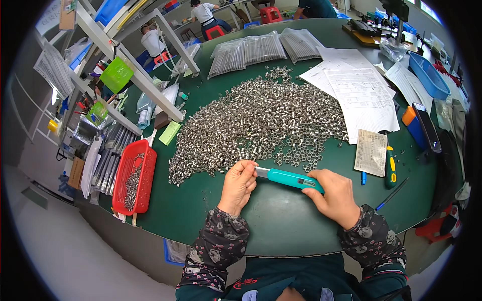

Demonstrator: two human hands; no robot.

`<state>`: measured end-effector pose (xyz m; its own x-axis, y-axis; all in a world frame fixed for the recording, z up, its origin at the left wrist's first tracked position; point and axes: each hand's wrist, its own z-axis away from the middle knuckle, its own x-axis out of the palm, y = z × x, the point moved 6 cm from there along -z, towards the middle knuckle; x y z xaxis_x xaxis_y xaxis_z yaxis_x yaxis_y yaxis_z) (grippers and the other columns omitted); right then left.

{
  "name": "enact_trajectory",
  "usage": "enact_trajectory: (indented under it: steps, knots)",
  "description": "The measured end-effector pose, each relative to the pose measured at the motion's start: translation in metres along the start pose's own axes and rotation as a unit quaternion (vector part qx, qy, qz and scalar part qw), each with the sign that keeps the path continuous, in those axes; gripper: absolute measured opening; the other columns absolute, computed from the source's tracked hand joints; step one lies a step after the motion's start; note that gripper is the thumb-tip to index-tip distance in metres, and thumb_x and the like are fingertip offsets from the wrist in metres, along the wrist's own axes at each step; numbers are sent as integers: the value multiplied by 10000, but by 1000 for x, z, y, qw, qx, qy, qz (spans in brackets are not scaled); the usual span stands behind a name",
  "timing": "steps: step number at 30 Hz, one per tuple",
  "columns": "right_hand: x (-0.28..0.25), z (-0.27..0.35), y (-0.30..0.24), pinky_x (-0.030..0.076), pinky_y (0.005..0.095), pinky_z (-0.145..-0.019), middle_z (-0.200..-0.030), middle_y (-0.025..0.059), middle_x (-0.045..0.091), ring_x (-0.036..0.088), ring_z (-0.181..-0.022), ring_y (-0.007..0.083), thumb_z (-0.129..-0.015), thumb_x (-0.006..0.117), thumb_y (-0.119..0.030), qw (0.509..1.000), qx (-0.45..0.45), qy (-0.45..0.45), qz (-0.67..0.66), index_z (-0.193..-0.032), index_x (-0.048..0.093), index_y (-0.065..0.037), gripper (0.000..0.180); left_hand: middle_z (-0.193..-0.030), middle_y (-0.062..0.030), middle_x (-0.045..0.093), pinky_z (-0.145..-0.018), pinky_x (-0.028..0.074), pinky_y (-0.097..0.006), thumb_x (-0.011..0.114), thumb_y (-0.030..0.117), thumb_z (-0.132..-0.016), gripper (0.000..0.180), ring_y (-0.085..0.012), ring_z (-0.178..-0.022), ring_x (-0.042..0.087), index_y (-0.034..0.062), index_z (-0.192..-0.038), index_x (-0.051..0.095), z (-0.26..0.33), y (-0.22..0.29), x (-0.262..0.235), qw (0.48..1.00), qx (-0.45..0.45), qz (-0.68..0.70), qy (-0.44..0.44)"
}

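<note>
The tool [295,179] is teal, long, smooth and silvery-tipped, held over the green table [283,223]. The person's right hand [335,195] grips its rear; the left hand [238,185] pinches its tip. Shiny metal rings [261,120] lie heaped beyond.

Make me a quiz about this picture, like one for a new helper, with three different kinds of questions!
1. Pick one: what does the right grip hold?
A) a phone
B) a teal tool
C) a pen

2. True or false: the red basket stands to the left of the metal pile.

3. Which grip is nearest to the teal tool's silver end?

Key:
1. B
2. True
3. The left grip
</note>
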<state>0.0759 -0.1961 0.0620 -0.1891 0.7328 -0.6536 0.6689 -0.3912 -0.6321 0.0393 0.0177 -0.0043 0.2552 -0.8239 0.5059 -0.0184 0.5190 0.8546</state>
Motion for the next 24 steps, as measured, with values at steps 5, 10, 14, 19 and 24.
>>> enact_trajectory:
  steps: [5, 10, 14, 19, 24]
  knots:
    - [-7, -2, 6, 431, 347, -521, -781, 125, 591, 565, -611, 289, -731, 629, -207, 998, -11, 57, -24, -889, 563, -35, 242, -731, -26, 487, -361, 232, -146, 502, 162, -867, 126, -27, -458, 312, 41, -884, 531, 1, 0, 3, 1000, -6, 26, 16]
    - [5, -1, 15, 427, 356, -522, -698, 137, 582, 566, -604, 294, -728, 632, -252, 995, 54, -31, -78, -883, 574, -49, 261, -746, -23, 490, -360, 229, -148, 500, 154, -868, 112, -29, -460, 309, 45, -879, 523, 1, 1, 3, 999, 2, 35, 13]
    - [12, 0, 23, 421, 350, -516, -637, 133, 570, 562, -578, 285, -722, 638, -262, 986, 95, -72, -116, -866, 578, -44, 268, -735, -18, 490, -361, 225, -149, 504, 141, -865, 98, -28, -460, 306, 45, -875, 521, 1, 0, 5, 999, 5, 40, 12]
    - [13, 0, 20, 423, 353, -518, -650, 128, 573, 559, -574, 283, -720, 638, -256, 985, 105, -79, -113, -866, 578, -44, 264, -716, -17, 481, -361, 224, -148, 505, 138, -864, 95, -26, -458, 302, 45, -872, 523, -1, -2, 1, 1000, -5, 0, 0]
    - [-5, 0, 7, 428, 373, -532, -707, 126, 583, 558, -598, 297, -717, 634, -252, 998, 18, 59, -30, -871, 572, -50, 262, -698, -10, 493, -365, 227, -145, 515, 134, -860, 99, -16, -451, 311, 38, -837, 521, 0, -1, 2, 999, -8, 21, 34]
